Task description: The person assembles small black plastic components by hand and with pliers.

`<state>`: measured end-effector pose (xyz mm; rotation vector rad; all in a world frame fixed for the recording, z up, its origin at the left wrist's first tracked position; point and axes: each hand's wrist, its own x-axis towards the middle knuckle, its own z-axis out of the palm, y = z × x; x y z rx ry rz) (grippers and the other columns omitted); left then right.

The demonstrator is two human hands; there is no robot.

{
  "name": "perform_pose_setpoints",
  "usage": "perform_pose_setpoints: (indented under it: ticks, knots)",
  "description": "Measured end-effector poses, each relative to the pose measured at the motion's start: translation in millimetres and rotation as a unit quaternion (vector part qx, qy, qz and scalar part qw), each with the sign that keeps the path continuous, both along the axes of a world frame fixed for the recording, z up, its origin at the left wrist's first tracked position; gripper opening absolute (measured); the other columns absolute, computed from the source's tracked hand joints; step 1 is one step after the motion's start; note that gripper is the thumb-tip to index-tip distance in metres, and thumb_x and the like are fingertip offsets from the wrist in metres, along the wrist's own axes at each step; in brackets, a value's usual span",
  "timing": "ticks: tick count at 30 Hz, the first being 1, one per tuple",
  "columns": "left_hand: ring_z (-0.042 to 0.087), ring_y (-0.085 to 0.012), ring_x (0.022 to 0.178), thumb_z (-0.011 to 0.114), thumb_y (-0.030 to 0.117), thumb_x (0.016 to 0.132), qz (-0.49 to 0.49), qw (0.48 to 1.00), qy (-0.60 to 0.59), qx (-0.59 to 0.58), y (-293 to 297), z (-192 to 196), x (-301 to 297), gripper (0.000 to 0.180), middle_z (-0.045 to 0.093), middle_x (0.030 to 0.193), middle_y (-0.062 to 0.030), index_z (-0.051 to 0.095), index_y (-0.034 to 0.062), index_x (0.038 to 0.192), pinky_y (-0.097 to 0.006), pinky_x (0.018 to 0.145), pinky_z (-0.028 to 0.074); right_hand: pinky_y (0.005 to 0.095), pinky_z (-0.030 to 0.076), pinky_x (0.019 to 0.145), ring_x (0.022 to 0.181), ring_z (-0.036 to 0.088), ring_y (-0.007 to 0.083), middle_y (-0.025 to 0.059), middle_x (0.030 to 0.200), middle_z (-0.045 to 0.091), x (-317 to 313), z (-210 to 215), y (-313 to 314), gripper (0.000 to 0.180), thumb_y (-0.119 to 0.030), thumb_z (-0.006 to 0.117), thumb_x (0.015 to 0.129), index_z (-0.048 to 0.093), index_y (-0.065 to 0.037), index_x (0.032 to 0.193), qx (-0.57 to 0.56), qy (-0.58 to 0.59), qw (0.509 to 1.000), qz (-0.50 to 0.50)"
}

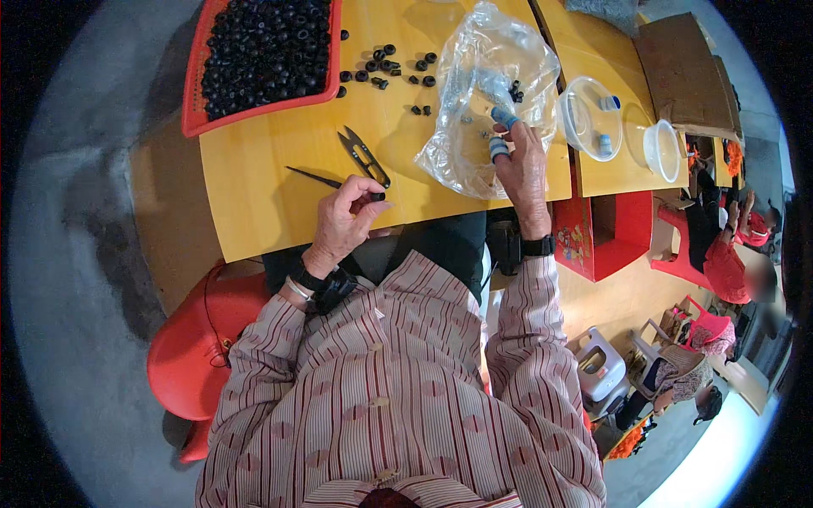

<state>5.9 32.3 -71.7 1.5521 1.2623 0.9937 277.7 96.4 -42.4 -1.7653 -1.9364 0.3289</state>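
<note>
My left hand (345, 216) pinches a small black ring (376, 196) between thumb and fingers near the table's front edge. A thin dark needle-like tool (312, 177) and black thread snips (364, 156) lie just beyond it. My right hand (521, 165), with blue tape on two fingertips, rests on a crumpled clear plastic bag (483, 80) holding a few black rings. A red tray (262, 59) piled with black rings sits at the far left, and loose black rings (385, 63) lie scattered beside it.
I sit at a yellow table (254, 186) on a red stool (190, 347). Clear round containers (593, 118) and a white cup (662, 150) stand at the right. Another person sits on the floor at the far right (728, 245), near small stools (600, 364).
</note>
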Motion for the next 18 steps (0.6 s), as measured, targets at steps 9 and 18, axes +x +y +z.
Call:
perform_pose_setpoints:
  ticks: [9,18]
  knots:
    - [0.062,-0.0155,0.062,0.071,0.010,0.077,-0.004,1.000,-0.004,-0.004,0.8,-0.4,-0.1,0.023,0.062,0.071,-0.0068,0.057,0.0046,0.093,-0.026,0.057,0.049,0.0417,0.047,0.073,0.083,0.057,0.0315,0.0118,0.087,0.061,1.0,-7.2,4.6,0.028,0.002,0.054,0.072,0.055,-0.004,0.099,0.003,-0.038,0.999,0.025]
    - [0.063,-0.0164,0.064,0.071,0.008,0.077,-0.001,1.000,-0.009,-0.004,0.7,0.2,-0.1,0.022,0.062,0.072,-0.0071,0.056,0.0040,0.093,-0.026,0.058,0.049,0.0288,0.050,0.067,0.076,0.061,0.0174,0.0073,0.087,0.064,1.6,3.0,6.3,0.027,-0.002,0.056,0.084,0.056,-0.002,0.111,-0.006,0.118,0.993,-0.008]
